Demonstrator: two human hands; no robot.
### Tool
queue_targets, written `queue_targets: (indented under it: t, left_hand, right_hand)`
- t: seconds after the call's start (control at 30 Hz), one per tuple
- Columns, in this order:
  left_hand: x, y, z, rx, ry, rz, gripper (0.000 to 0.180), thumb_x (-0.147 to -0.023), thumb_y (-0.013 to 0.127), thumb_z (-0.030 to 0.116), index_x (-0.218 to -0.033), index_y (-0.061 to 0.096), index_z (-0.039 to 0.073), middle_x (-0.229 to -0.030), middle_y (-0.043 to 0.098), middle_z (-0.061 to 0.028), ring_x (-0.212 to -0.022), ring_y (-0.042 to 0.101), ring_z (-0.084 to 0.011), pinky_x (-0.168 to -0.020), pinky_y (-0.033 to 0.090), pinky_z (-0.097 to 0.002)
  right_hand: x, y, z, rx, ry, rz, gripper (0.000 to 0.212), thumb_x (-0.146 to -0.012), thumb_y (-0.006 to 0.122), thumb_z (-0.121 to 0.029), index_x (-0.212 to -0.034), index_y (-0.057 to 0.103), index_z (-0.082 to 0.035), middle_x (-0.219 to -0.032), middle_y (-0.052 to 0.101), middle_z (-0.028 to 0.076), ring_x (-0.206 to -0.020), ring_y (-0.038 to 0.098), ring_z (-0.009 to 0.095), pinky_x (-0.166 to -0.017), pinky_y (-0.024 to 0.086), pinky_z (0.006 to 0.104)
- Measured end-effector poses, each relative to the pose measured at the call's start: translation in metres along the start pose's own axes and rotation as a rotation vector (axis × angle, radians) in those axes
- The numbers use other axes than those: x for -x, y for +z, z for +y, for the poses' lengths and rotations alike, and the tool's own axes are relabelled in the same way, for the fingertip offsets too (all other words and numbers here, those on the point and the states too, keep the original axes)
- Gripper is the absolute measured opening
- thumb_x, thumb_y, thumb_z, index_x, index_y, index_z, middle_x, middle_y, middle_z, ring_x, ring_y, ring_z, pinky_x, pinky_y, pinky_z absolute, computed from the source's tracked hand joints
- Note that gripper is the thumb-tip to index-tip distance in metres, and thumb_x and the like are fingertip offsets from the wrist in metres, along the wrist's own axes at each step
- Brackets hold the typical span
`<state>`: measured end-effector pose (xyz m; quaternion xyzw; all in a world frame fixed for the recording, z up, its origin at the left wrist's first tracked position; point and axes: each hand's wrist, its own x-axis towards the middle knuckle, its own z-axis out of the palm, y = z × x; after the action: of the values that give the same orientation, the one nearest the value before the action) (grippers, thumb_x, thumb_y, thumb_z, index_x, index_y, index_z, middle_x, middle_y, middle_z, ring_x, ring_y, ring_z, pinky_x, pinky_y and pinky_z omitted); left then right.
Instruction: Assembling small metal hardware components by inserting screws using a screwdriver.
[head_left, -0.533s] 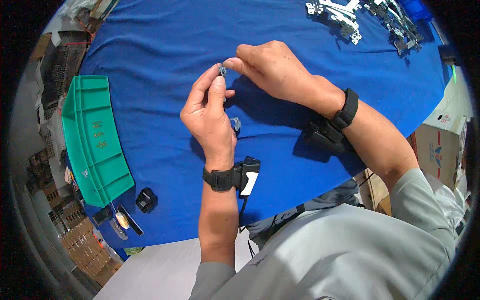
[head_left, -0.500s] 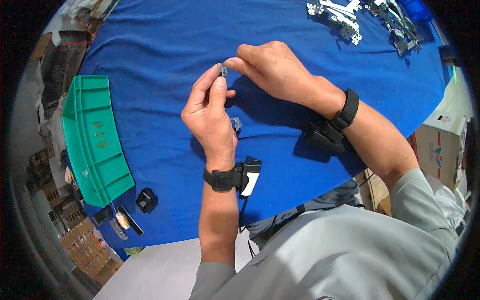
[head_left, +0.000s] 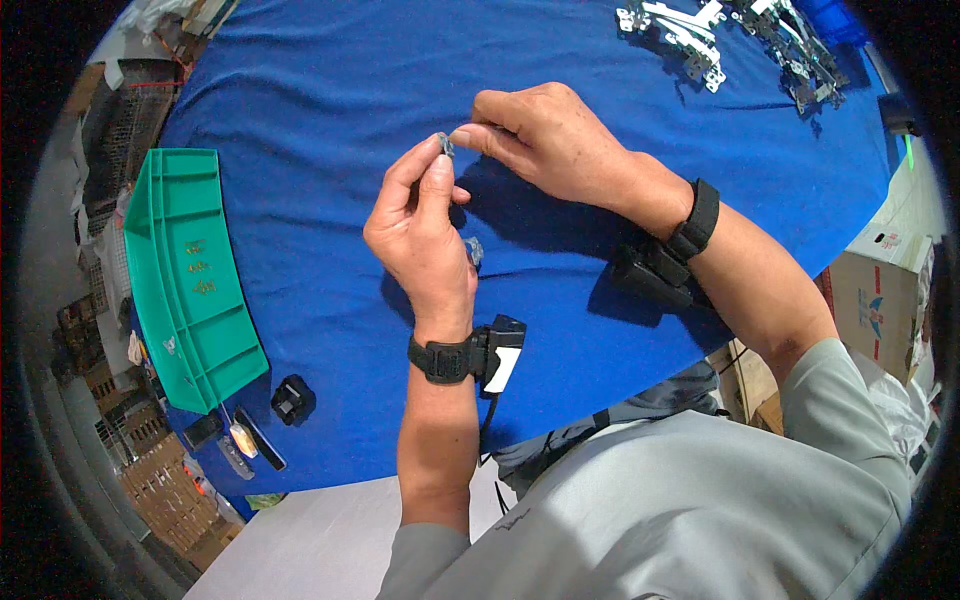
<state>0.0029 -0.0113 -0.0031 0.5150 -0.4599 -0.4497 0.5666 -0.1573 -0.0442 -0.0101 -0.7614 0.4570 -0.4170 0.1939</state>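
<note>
Between the thumb and fingertips of my left hand is pinched a small grey, metallic-looking part. Its exact kind is too small to tell. My right hand is closed, thumb against the curled index finger, with its tips right beside that part. Whether anything tiny sits in this pinch is hidden. A second small grey, clear-looking piece shows at the heel of my left hand, over the cloth. Both wrists wear black straps with small black devices.
A green compartment tray with several little brass-coloured screws lies at left on the blue cloth. Near it are a black block and several small tools. White and black metal brackets are piled far right; a carton stands beyond.
The grey part has turned slightly in my left fingertips. My right fingertips have shifted a little at its side. Otherwise the arms hold nearly the same pose.
</note>
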Motion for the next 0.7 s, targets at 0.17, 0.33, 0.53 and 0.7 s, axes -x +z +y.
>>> queue_targets:
  t: [0.17,0.33,0.53,0.7]
  left_hand:
    - [-0.003,0.000,-0.011,0.035,0.128,-0.015,0.019,-0.090,0.067,0.003,-0.109,0.070,0.001,-0.093,0.071,-0.0061,-0.063,0.060,-0.0056,-0.043,0.035,-0.0162]
    - [-0.002,0.000,-0.003,0.044,-0.001,-0.001,0.020,-0.090,0.067,0.003,-0.110,0.070,0.001,-0.092,0.071,-0.0059,-0.063,0.060,-0.0054,-0.042,0.035,-0.0160]
    - [-0.002,-0.002,-0.003,0.034,-0.003,-0.008,0.020,-0.090,0.067,0.004,-0.110,0.070,0.002,-0.091,0.071,-0.0053,-0.063,0.060,-0.0053,-0.042,0.034,-0.0159]
    - [-0.002,0.000,-0.004,0.026,0.019,-0.011,0.020,-0.091,0.067,0.004,-0.110,0.070,0.001,-0.091,0.072,-0.0053,-0.063,0.061,-0.0059,-0.043,0.035,-0.0160]
  right_hand:
    - [-0.001,-0.003,-0.006,0.002,0.060,-0.026,0.033,-0.092,0.063,-0.031,-0.074,0.060,-0.003,-0.063,0.060,0.019,-0.061,0.061,0.040,-0.053,0.046,0.0492]
    - [0.000,0.003,-0.001,-0.129,-0.023,0.090,0.035,-0.094,0.060,-0.031,-0.072,0.060,-0.003,-0.061,0.059,0.019,-0.059,0.060,0.041,-0.052,0.045,0.0499]
    - [0.000,0.002,0.000,0.009,0.030,-0.005,0.032,-0.092,0.061,-0.030,-0.074,0.060,-0.004,-0.062,0.059,0.019,-0.060,0.060,0.041,-0.054,0.046,0.0497]
    - [-0.001,0.010,0.003,-0.147,-0.115,0.169,0.028,-0.094,0.063,-0.022,-0.078,0.057,0.000,-0.058,0.050,0.019,-0.051,0.051,0.036,-0.049,0.038,0.0425]
